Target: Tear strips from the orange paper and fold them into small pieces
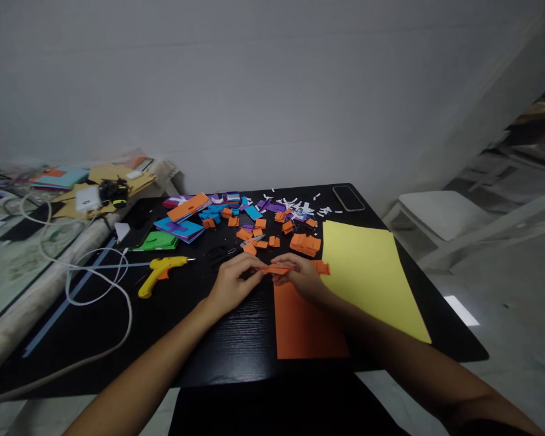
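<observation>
Both my hands meet over the middle of a black table (236, 345). My left hand (234, 280) and my right hand (302, 275) pinch the two ends of a small folded orange paper strip (276, 269) between their fingertips. Under my right hand lies a large orange paper sheet (306, 324). A big yellow sheet (370, 275) lies just to its right. A stack of small folded orange pieces (305, 243) sits just beyond my right hand.
Scattered orange, blue and purple paper pieces (236, 221) and white scraps cover the far table. Black scissors (224, 253) and a yellow glue gun (161, 272) with a white cable lie left. A phone (348, 198) rests at the far corner. A white stool (440, 212) stands right.
</observation>
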Demonstrator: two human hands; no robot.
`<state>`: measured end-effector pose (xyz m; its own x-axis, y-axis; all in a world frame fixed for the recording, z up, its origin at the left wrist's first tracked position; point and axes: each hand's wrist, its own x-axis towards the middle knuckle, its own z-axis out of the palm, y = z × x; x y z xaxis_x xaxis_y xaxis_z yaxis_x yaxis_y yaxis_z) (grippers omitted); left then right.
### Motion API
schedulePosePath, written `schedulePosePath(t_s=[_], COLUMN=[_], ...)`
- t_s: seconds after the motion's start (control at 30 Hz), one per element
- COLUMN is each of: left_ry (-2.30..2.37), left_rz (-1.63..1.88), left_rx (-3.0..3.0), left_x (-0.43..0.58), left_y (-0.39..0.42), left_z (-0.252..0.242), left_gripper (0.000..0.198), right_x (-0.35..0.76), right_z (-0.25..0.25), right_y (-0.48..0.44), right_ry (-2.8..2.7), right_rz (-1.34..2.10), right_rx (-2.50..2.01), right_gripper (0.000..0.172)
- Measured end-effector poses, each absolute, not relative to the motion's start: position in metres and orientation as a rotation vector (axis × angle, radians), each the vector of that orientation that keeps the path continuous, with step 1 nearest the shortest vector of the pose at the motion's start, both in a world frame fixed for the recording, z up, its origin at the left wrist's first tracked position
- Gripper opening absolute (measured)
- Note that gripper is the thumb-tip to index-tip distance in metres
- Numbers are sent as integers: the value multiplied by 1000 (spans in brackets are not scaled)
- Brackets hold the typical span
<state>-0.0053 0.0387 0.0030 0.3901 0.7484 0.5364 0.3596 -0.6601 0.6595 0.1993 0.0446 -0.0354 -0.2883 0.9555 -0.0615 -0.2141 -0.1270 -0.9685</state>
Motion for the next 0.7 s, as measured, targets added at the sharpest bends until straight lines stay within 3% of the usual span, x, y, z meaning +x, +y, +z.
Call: schedulePosePath(t_s=[0.3,0.4,0.57,0.7], left_ry=[964,992,1051,1069], left_rz=[1164,1117,1074,1101], left_rx=[2287,2275,2149,2050], left_x=[-6,-6,-5,-4], left_y=[39,39,41,41], left_z=[0,-1,-6,-9], left_gripper=[11,10,11,11], right_x=[203,201,197,196], right_z=[-26,-25,-23,-24], right_y=[42,38,31,33], right_ry=[-1060,-1165,-1373,-1291], right_rz=[1791,1617,1123,997], right_rx=[-890,-887,-926,-960], right_gripper=[37,40,28,30])
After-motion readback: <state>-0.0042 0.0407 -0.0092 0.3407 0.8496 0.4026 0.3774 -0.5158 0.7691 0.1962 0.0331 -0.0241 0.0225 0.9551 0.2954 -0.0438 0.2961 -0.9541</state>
